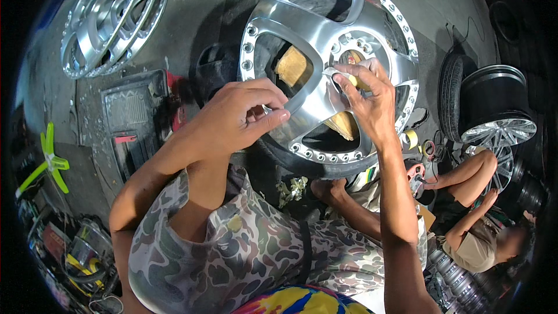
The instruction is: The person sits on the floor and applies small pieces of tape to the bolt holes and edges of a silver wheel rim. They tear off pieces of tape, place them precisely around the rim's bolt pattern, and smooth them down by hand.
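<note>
A polished silver wheel face [302,26] with a ring of bolt holes lies over a dark tyre in front of me. My right hand [369,96] is over its centre, thumb and fingers pinching a small pale, crinkled scrap [330,73] against the metal. Something yellow shows beside those fingers; I cannot tell whether they hold it. Near the wheel's left edge, my left hand [247,113] is curled with thumb and fingers close together. A silvery bit shows between them, too small to name. Brownish-yellow blocks [293,66] are visible through the wheel's openings.
Several similar silver wheel faces [110,20] stand at the far left. A dark open tool case [133,104] lies left of me. A tyre [450,96] and a black wheel barrel [494,90] are at right, with a seated person [479,244] nearby. Crumpled scraps [292,191] lie below the wheel.
</note>
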Available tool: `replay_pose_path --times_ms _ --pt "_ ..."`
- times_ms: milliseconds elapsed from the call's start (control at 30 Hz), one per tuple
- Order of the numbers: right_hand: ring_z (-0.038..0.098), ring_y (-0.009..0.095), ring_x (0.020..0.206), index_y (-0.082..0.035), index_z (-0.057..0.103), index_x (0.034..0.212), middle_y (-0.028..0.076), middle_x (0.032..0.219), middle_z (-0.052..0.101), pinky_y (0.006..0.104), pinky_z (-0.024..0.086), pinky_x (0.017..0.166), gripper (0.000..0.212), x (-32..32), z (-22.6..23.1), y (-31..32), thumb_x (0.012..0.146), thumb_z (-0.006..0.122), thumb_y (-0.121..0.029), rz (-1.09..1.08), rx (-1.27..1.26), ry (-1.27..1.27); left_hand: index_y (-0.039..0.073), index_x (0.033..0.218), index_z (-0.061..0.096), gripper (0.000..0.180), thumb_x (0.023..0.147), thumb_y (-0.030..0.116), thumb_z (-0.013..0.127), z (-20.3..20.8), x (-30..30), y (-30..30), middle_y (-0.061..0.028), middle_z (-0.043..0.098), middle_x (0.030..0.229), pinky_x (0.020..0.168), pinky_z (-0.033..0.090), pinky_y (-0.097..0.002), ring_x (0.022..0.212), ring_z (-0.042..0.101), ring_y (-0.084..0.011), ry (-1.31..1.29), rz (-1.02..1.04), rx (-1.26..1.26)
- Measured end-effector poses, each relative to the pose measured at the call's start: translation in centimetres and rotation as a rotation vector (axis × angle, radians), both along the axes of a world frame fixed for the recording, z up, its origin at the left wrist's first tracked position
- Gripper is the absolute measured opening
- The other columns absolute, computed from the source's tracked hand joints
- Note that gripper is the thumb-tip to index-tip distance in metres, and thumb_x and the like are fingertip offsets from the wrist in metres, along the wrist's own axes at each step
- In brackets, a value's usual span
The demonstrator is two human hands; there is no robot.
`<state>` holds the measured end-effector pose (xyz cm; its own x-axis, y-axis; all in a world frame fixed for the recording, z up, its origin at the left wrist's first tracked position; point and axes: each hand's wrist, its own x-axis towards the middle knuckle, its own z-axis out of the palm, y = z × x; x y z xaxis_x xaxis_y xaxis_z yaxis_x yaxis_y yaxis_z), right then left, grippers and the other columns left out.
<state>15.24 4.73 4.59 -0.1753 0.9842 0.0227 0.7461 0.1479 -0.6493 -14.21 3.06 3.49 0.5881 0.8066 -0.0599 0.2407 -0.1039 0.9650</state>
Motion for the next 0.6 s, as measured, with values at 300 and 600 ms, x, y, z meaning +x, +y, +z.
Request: replay_pose_path --times_ms 300,600 --pt "0.067 0.024 0.094 -0.007 0.083 0.118 0.011 0.1 0.069 0.0365 0.053 0.088 0.025 -0.9 0.5 -1.1 0.094 0.084 -0.012 -0.049 -0.036 0.04 -0.003 0.106 0.075 0.016 0.102 0.012 0.07 -0.1 -1.4 1.0 -0.009 0.073 0.118 0.086 0.055 -0.0311 0.097 0.07 -0.018 0.044 0.043 0.053" --pt "0.067 0.024 0.092 -0.006 0.083 0.116 0.012 0.097 0.067 0.036 0.054 0.087 0.022 -2.2 1.0 -2.5 0.095 0.083 -0.013 -0.107 -0.047 0.034 -0.002 0.113 0.075 0.026 0.104 0.022 0.074 -0.7 -2.4 1.5 -0.0112 0.074 0.105 0.071 0.054 -0.0315 0.084 0.07 -0.0186 -0.006 0.134 0.019"
